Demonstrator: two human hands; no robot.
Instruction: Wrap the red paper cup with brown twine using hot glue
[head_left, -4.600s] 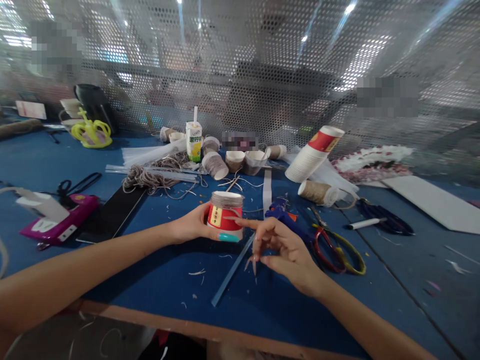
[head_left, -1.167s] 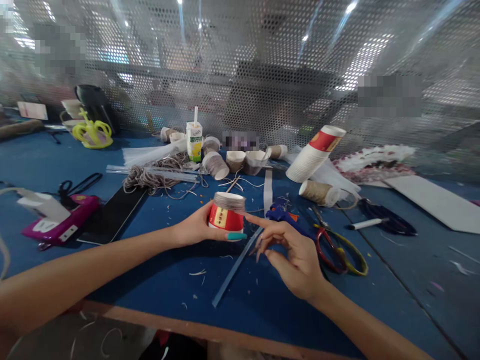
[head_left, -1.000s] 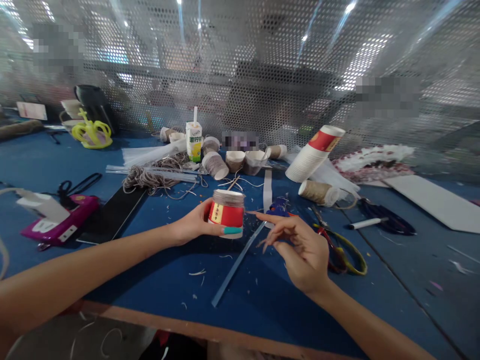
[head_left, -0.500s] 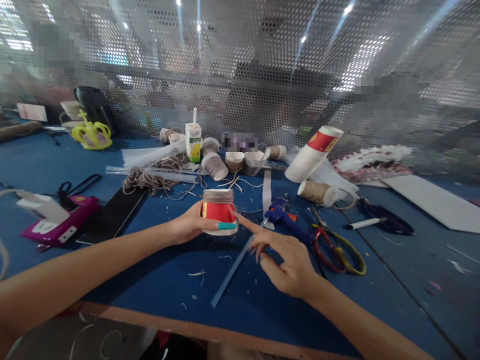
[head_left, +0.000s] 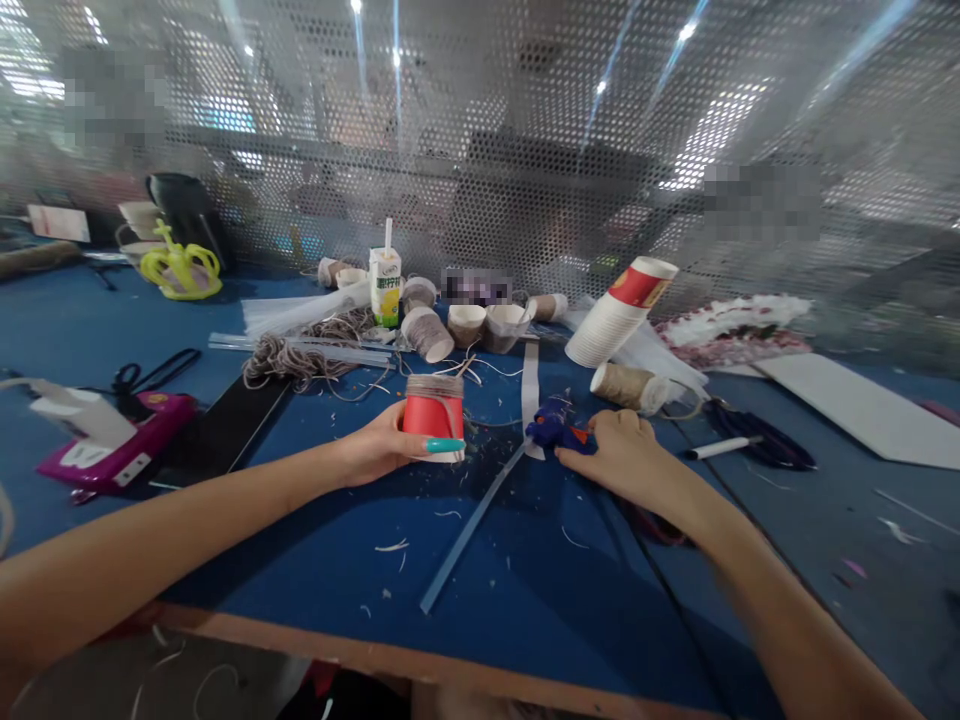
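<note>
In my left hand (head_left: 379,446) is a red paper cup (head_left: 429,418), my thumb across its lower side. Grey-brown cord (head_left: 435,386) winds round the cup's top part, and a loose strand hangs down its right side. My right hand (head_left: 622,455) is closed over the handle of a blue hot glue gun (head_left: 551,425) lying on the table. A long clear glue stick (head_left: 472,530) sticks out from the glue gun toward the front edge. Red-handled scissors (head_left: 660,525) lie mostly hidden under my right wrist.
Behind are a juice carton (head_left: 385,288), cord-wrapped cups (head_left: 429,333), a leaning paper cup stack (head_left: 611,325) and a twine spool (head_left: 626,387). Left lie a cord heap (head_left: 300,360) and a purple power strip (head_left: 127,450). Right are a white marker (head_left: 724,448) and white board (head_left: 870,410).
My right hand has left the cup, where its index finger pointed, and moved right and back onto the glue gun's handle. The cup has turned a little, showing the hanging strand.
</note>
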